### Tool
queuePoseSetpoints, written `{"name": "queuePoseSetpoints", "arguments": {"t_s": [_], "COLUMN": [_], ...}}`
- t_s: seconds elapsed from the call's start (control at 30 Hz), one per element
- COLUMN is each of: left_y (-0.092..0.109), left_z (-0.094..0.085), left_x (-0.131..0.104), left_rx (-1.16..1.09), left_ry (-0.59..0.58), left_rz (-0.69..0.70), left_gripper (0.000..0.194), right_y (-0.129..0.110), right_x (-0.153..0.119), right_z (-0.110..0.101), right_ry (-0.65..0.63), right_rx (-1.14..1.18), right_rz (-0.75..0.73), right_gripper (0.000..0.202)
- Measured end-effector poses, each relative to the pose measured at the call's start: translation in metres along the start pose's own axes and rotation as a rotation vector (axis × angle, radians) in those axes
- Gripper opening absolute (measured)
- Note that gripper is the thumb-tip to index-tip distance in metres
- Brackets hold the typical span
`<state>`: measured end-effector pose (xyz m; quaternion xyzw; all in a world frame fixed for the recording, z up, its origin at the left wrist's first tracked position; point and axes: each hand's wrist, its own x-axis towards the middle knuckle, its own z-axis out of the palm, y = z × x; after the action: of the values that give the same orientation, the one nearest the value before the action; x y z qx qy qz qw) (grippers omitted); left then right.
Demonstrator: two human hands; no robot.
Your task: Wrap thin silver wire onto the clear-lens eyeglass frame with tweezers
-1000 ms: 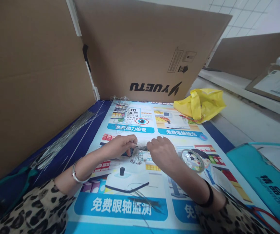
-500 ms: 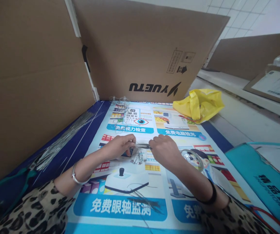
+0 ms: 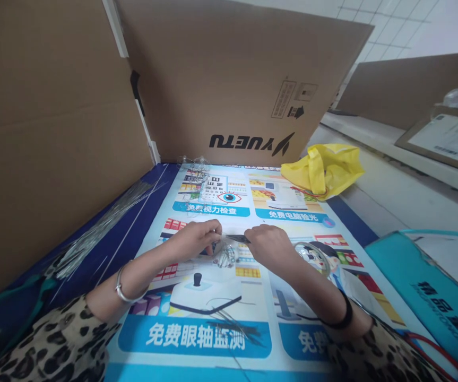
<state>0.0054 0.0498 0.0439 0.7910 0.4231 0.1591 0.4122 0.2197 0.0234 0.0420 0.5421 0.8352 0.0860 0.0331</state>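
Observation:
My left hand pinches a small wire piece, bent into several thin loops that hang below the fingertips. My right hand is closed round a pair of pliers; the dark, tapered jaws point left and meet the wire close to my left fingers. The handles are hidden in my right palm. Both hands are just above the printed sheet. Beside my right wrist lies a clear ring-shaped roll. Loose cut wires lie in front of me.
Long straight wires lie in a bundle on the left, near a teal-handled tool. Tangled wire pieces sit at the back. A cardboard panel stands behind. A yellow bag and a teal case lie to the right.
The pliers' jaws have tilted slightly, with my right hand turning a little lower. My left hand keeps its pinch on the wire piece. The whole view has shifted slightly.

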Motion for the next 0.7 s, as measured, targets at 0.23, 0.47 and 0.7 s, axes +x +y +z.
{"name": "queuePoseSetpoints", "arguments": {"t_s": [0.23, 0.47, 0.7], "left_y": [-0.003, -0.007, -0.004], "left_z": [0.010, 0.026, 0.034], "left_x": [0.001, 0.003, 0.002], "left_rx": [-0.099, -0.118, 0.015], "left_ry": [0.013, 0.130, 0.163], "left_rz": [0.030, 0.014, 0.052], "left_gripper": [0.005, 0.017, 0.007], "right_y": [0.000, 0.004, 0.005], "right_x": [-0.009, -0.021, -0.030], "right_z": [-0.006, -0.005, -0.006], "right_ry": [-0.072, -0.106, -0.126], "right_rx": [0.002, 0.037, 0.088], "right_rz": [0.059, 0.101, 0.110], "right_gripper": [0.018, 0.020, 0.030]}}
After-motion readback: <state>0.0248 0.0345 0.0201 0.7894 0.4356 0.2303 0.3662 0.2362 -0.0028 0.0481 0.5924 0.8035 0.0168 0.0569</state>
